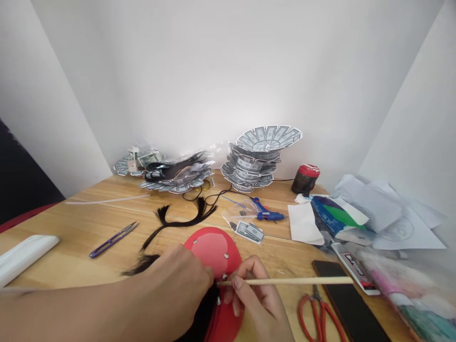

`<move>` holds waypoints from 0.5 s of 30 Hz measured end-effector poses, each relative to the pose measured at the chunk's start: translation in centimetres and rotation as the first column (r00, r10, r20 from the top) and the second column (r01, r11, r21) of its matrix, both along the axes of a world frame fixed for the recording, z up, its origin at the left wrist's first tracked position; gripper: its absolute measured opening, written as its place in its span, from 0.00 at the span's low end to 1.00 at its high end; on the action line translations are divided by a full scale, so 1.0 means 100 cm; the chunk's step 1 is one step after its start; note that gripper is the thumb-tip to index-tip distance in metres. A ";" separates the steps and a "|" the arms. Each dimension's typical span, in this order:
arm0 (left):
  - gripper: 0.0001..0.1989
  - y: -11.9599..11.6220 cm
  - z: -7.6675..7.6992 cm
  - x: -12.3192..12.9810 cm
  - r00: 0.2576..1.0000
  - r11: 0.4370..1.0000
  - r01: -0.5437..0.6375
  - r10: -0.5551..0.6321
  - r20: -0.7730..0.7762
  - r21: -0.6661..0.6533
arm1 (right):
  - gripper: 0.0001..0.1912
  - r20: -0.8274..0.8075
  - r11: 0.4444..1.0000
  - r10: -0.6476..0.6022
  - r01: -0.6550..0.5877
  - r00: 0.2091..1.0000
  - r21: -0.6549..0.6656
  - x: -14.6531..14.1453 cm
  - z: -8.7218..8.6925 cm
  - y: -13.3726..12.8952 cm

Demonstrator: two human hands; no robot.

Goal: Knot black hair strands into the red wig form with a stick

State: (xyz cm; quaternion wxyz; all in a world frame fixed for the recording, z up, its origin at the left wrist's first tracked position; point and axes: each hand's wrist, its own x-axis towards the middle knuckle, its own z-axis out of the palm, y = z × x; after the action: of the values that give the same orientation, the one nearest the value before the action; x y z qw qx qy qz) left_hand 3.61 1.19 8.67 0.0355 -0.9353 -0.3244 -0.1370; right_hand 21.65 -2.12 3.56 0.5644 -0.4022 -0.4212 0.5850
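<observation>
A red rounded piece [213,247] with a pinker inner area and small silvery studs lies at the lower middle of the table. My left hand [178,285] is closed over its left edge, against black material [204,316]; what its fingers hold is hidden. Between the thumb and fingers of my right hand [254,289] is a thin wooden stick [302,281]. The stick's left tip touches the studded red piece beside my left fingertips, while its other end reaches right, over the black phone.
Purple snips [112,241] and black hair strands [181,222] lie left. Behind stand stacked printed-paper rings [251,164] and a blue glue gun [269,214]. Red-handled pliers [317,316], a phone [351,304], papers [377,204] and plastic bags [409,294] crowd the right.
</observation>
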 end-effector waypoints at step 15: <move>0.13 -0.013 0.018 -0.020 0.981 0.999 0.047 -0.045 -0.188 0.004 | 0.21 -0.025 0.999 0.042 -0.042 0.999 -0.023 0.005 -0.006 0.006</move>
State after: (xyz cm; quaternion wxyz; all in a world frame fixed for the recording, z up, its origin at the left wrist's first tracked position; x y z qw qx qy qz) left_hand 1.57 -0.11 10.51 0.0667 -0.9511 -0.2974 -0.0505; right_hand 22.17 -1.51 2.91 0.5521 -0.3928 -0.4157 0.6067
